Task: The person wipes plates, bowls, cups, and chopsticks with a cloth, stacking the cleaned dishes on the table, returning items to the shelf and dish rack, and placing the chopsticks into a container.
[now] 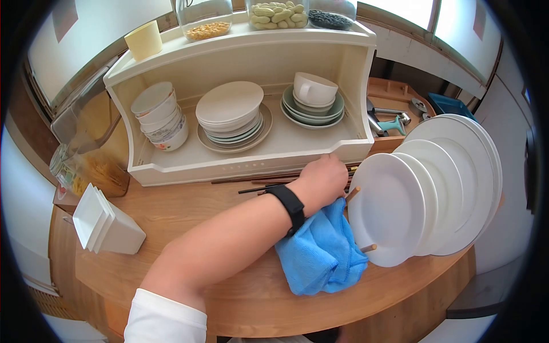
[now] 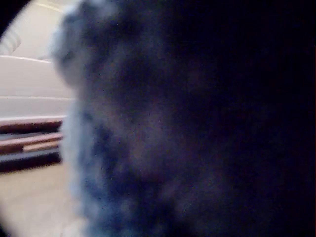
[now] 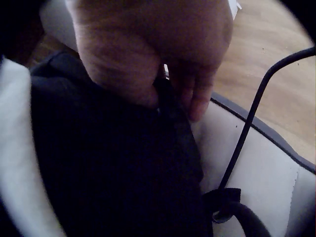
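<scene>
In the head view, my left hand (image 1: 325,178) reaches across the tabletop with curled fingers, just in front of the white shelf unit. It grips a bunched blue cloth (image 1: 320,251), which hangs below the wrist and blocks most of the left wrist view. Dark chopsticks (image 1: 257,180) lie along the foot of the shelf, passing beside and behind this hand. White plates (image 1: 386,208) stand in a rack with wooden pegs (image 1: 369,248), right beside the cloth. Only the right wrist view has my right hand (image 3: 158,44); its fingers hang loosely bent against dark fabric (image 3: 113,163).
The white shelf unit (image 1: 251,166) holds stacked bowls (image 1: 163,123), small plates (image 1: 231,103) and a cup (image 1: 314,88). Jars (image 1: 277,14) stand on top. White square containers (image 1: 108,226) lie at the left; a wooden tray (image 1: 389,91) with utensils sits behind the plates.
</scene>
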Available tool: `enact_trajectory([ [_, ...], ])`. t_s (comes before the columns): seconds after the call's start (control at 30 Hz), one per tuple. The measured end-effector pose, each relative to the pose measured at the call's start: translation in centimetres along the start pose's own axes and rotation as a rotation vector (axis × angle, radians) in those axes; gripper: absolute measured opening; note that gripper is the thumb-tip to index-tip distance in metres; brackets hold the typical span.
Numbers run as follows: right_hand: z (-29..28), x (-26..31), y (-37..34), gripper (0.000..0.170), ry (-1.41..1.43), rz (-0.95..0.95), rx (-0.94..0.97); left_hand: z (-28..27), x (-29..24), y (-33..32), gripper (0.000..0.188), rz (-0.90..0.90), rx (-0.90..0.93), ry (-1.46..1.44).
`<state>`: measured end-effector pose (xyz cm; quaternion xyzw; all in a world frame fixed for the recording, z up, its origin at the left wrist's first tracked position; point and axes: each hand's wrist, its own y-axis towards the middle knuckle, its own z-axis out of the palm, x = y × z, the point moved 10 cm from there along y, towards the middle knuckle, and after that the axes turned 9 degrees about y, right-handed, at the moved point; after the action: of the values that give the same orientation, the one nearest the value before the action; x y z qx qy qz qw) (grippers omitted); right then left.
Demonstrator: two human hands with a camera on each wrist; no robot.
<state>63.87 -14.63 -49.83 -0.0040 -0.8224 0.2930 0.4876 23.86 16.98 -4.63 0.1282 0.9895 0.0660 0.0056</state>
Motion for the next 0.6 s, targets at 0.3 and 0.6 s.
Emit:
enact_trajectory([
  [0.3, -0.1, -3.4, -0.2, 0.039, 0.076, 0.159, 0.004, 1.7, -0.5, 0.7, 0.051, 0.059, 0.230, 0.089],
  [0.6, 0.3, 1.8, -0.5, 0.033, 0.153, 0.317, 0.010, 2.8, 0.9, -1.7, 0.060, -0.012, 0.146, 0.103],
])
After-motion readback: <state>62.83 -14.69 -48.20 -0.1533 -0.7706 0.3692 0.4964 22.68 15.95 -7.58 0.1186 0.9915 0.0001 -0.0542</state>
